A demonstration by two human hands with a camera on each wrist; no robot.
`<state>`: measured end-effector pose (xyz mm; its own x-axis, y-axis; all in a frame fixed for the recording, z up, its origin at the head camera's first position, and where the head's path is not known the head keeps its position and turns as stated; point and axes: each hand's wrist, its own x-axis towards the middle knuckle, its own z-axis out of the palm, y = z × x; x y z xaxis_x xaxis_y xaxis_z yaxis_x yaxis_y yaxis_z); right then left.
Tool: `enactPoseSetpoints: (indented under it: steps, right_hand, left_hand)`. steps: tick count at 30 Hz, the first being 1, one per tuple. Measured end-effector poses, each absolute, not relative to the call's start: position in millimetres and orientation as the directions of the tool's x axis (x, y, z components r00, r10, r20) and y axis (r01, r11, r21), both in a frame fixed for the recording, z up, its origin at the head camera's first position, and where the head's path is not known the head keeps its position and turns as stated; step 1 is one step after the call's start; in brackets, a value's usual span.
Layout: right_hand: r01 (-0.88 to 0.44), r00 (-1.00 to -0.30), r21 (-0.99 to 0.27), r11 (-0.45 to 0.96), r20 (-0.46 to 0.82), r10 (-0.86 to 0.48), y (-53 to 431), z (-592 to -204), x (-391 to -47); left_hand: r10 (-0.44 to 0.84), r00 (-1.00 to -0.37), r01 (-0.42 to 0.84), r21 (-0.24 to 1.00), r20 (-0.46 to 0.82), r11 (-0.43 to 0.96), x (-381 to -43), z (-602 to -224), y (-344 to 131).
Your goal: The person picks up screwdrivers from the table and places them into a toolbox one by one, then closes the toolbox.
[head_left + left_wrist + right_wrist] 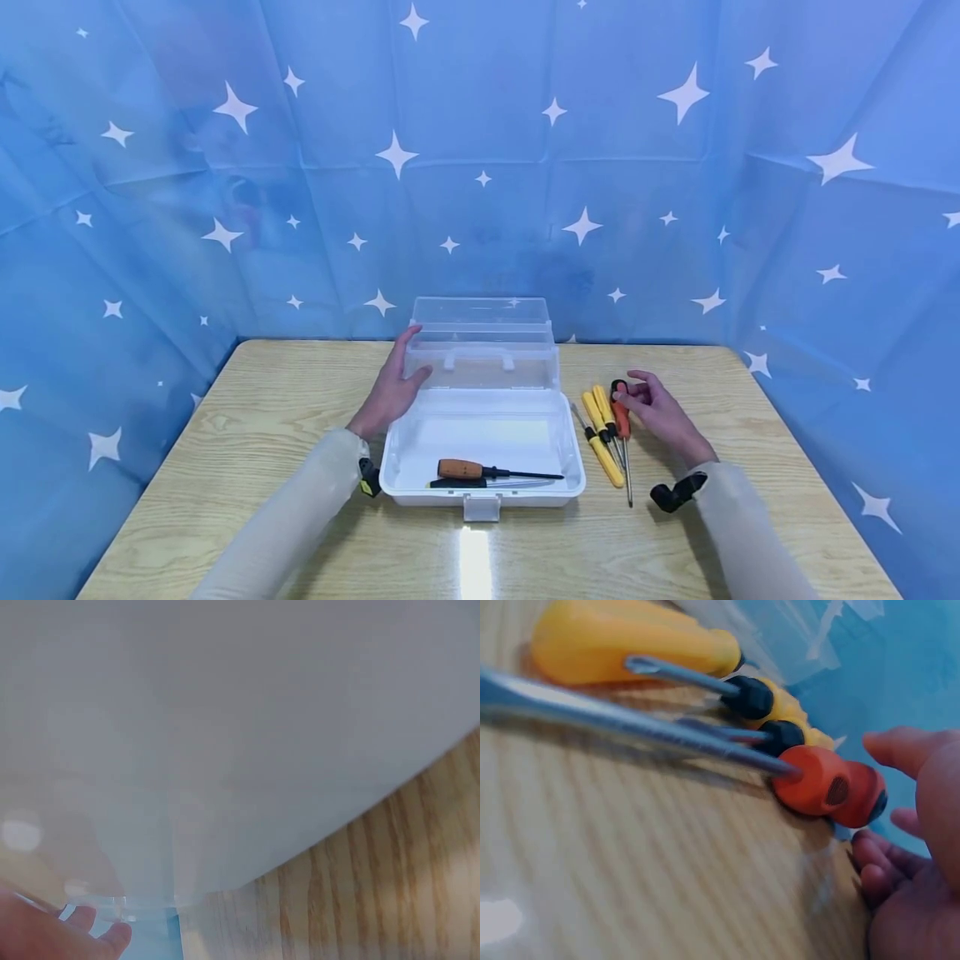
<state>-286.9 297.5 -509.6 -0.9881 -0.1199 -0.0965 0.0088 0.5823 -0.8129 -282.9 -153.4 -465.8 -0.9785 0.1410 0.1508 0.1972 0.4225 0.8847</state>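
Observation:
A clear plastic toolbox [482, 492] stands open in the middle of the wooden table, its lid [480, 346] upright. In its tray lie an orange-handled screwdriver [461, 469] and a dark-handled tool [459, 482]. My left hand [401, 375] rests with straight fingers on the lid's left end, thumb on the front. In the left wrist view the box wall [225, 750] fills the frame, with my left hand [67, 934] at the bottom. My right hand [637, 396] touches the top of a red-orange screwdriver [621, 417] with relaxed fingers. In the right wrist view that red-orange screwdriver [821, 784] lies just before my right hand [889, 802].
Two yellow-handled screwdrivers [600, 421] lie side by side between the box and the red one, and these yellow-handled screwdrivers [630, 645] also show in the right wrist view. Blue star-printed cloth [480, 167] walls in the table [262, 392] at the back and sides.

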Motion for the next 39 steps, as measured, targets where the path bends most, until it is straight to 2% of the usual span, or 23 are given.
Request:
enactPoseSetpoints:
  steps: [14, 39]
  right_hand:
    - [-0.024, -0.992, -0.752, 0.659, -0.066, -0.111, 295.1, -516.6, -289.1]
    - [-0.011, -0.995, -0.744, 0.668, -0.056, -0.079, 291.8, -518.2, -284.5]
  left_hand:
    - [0.121, -0.982, 0.183, 0.881, 0.144, 0.436, -284.3, -470.5, -155.7]
    - [0.122, -0.984, 0.17, 0.89, 0.13, 0.422, -283.4, -470.6, -154.6]
